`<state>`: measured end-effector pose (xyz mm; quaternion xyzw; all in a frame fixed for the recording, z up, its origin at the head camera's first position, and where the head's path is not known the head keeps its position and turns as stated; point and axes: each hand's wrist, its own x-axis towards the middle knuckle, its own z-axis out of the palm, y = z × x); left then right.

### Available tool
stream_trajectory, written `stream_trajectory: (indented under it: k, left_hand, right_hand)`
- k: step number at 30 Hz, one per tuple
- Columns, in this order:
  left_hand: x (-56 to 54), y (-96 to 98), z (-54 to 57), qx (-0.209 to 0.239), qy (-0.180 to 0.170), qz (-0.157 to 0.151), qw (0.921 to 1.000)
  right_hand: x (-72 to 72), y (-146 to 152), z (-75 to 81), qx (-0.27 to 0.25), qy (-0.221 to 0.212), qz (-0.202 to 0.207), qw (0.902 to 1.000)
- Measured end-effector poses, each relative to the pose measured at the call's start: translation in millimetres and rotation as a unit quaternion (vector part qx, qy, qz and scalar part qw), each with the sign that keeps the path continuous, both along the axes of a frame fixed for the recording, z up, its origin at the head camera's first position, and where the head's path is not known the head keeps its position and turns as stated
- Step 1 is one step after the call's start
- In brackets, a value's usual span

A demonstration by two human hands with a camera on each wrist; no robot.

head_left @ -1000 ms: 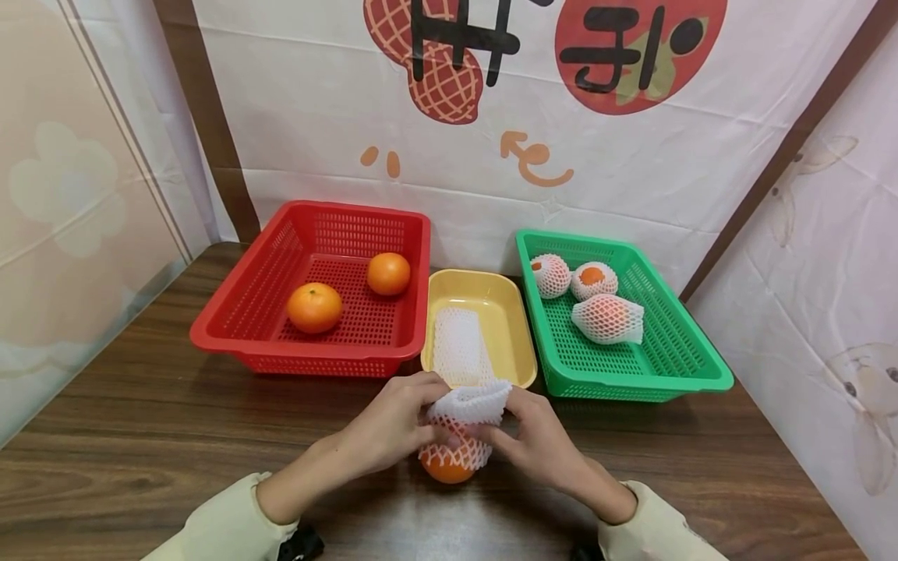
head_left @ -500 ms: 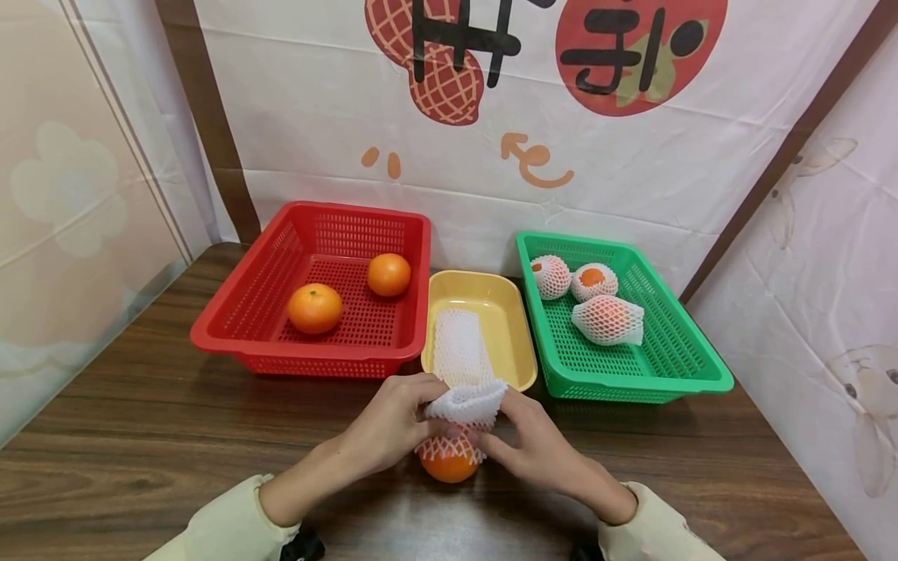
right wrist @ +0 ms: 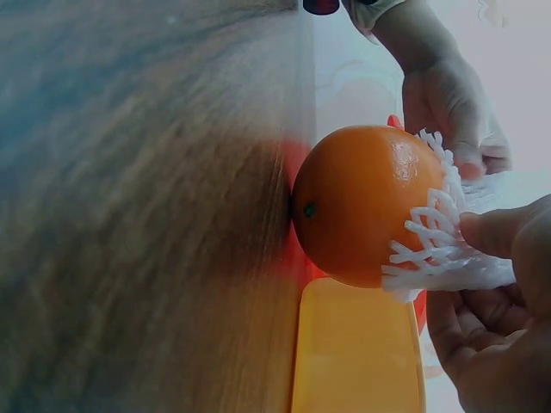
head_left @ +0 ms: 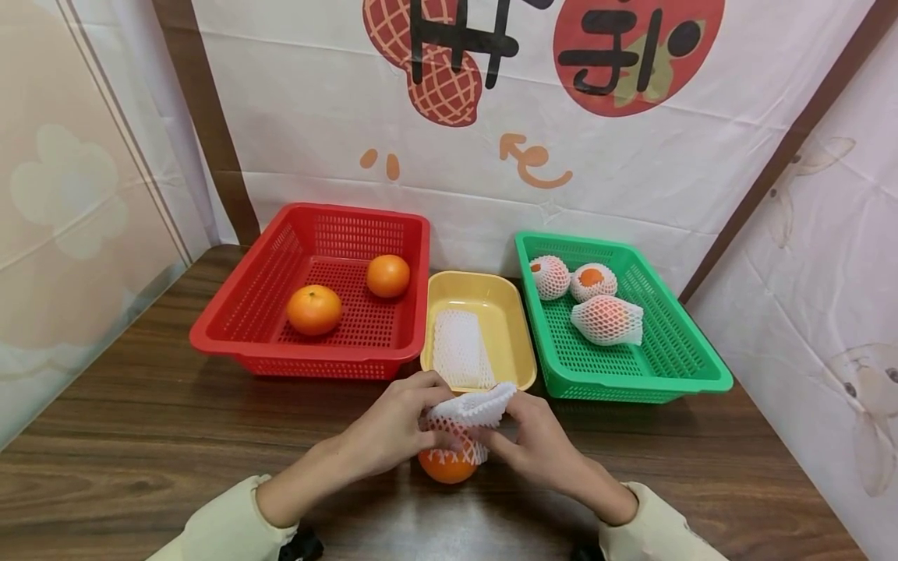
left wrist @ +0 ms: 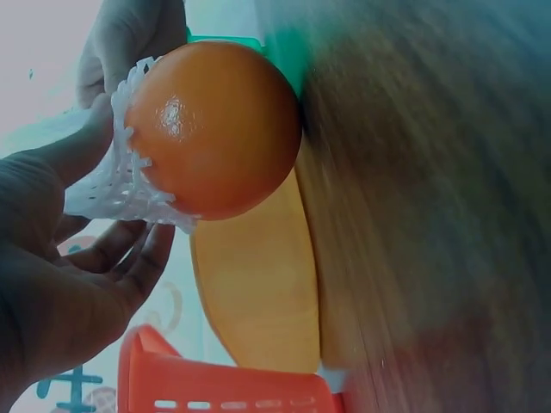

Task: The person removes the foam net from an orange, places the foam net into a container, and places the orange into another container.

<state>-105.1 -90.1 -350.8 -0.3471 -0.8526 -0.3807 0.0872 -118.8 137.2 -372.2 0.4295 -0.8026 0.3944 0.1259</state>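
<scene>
An orange [head_left: 447, 468] stands on the wooden table between both hands, its lower part bare. Over its upper part sits a white foam net sleeve [head_left: 471, 407], with its open end bunched above the fruit. My left hand [head_left: 401, 421] pinches the sleeve from the left, thumb in front. From the right, my right hand [head_left: 539, 438] pinches the net's other side. Seen from the left wrist, the ragged edge of the net [left wrist: 125, 185] rings the orange [left wrist: 215, 129]. The right wrist view shows a small green stem spot low on the orange [right wrist: 366, 206].
A red basket [head_left: 309, 352] holding two bare oranges stands at the left. Behind the hands is a yellow tray [head_left: 515, 331] with flat foam nets [head_left: 459, 347] in it. At the right, a green basket [head_left: 638, 388] contains three net-wrapped fruits [head_left: 606, 319]. A printed cloth hangs behind.
The sleeve's upper end has swung a little left and then back right, and its lower edge sits slightly higher on the orange. Both hands stay nearly in place, with small finger shifts.
</scene>
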Motion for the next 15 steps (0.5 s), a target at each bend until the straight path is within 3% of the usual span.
stream_trajectory:
  k: [15]
  left_hand:
    - [-0.6,2.6,-2.1,0.070,0.017,-0.012,0.9974]
  right_hand:
    - [-1.4,-1.7,-0.5,0.011,-0.006,0.032,0.9994]
